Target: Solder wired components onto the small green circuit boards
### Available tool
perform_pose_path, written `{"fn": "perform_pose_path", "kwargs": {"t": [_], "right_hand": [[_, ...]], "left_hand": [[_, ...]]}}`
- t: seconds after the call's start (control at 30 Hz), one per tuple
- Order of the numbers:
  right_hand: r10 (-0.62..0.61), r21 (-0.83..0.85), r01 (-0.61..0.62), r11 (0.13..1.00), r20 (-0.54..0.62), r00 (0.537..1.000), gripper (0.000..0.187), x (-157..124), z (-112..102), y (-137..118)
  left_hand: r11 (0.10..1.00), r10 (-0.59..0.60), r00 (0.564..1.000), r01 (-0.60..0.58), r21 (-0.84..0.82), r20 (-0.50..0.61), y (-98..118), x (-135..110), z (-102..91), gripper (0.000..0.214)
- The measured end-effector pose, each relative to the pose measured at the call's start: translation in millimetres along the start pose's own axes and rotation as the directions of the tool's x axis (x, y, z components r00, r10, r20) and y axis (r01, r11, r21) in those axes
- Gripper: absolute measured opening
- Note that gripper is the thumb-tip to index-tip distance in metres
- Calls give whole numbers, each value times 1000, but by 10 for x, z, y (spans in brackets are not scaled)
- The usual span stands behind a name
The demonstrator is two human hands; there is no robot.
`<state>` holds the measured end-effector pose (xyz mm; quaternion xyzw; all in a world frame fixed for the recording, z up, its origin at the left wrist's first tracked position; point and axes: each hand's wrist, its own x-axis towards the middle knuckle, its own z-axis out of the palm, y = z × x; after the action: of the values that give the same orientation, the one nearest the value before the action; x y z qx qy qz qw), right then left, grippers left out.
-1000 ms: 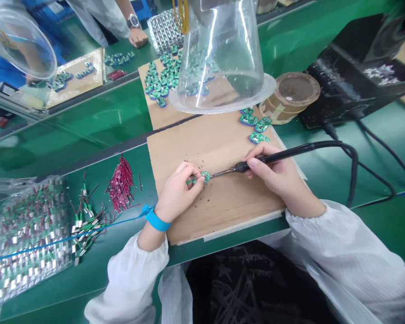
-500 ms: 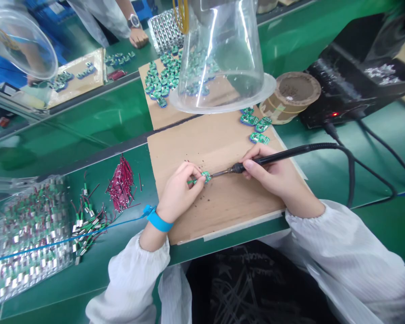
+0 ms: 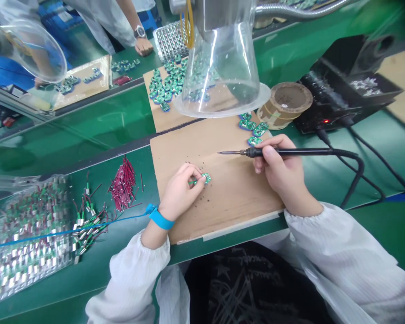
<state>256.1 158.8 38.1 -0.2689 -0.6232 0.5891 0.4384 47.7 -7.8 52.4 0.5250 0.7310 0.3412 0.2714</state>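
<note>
1. A green tabletop (image 3: 97,126) is seen running across the room, with a co-worker's hand (image 3: 143,47) resting beyond it.
2. A cardboard sheet (image 3: 216,202) is laid on it, near a soldering station (image 3: 344,101), beneath a hanging clear plastic hood (image 3: 221,67).
3. A soldering iron (image 3: 290,152) is gripped by the right hand (image 3: 283,168), its tip held apart from a small green circuit board (image 3: 206,178).
4. That board is pinched by the left hand (image 3: 181,191), over the cardboard, and a blue wrist strap (image 3: 160,220) is worn below.

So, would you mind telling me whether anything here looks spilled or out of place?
Dark specks, perhaps solder residue, lie scattered on the cardboard sheet beside the left hand, standing out as loose debris on the brown surface.
</note>
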Motion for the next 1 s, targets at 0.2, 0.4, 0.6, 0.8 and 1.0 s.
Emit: {"fn": "perform_pose_path", "kwargs": {"t": [0.2,0.4,0.6,0.8,1.0], "right_hand": [[-113,-184,110,977,-3,994,17,54,-202,-75],[-244,-679,396,618,313,918,21,197,-418,-28],[-211,-711,494,501,453,866,30,239,-423,77],[-180,-603,536,591,549,816,30,27,-124,98],[-181,-471,652,594,712,679,36,-148,213,237]], "left_hand": [[999,-18,1000,17,-37,-9,6,-16,16,14],[1000,0,999,0,-23,34,33,-26,-13,11],[998,55,991,-56,10,125,-20,-91,-187,11],[982,132,933,-169,82,335,-30,-232,-602,17],[947,-38,992,74,311,-120,-410,-392,-1955,35]]}}
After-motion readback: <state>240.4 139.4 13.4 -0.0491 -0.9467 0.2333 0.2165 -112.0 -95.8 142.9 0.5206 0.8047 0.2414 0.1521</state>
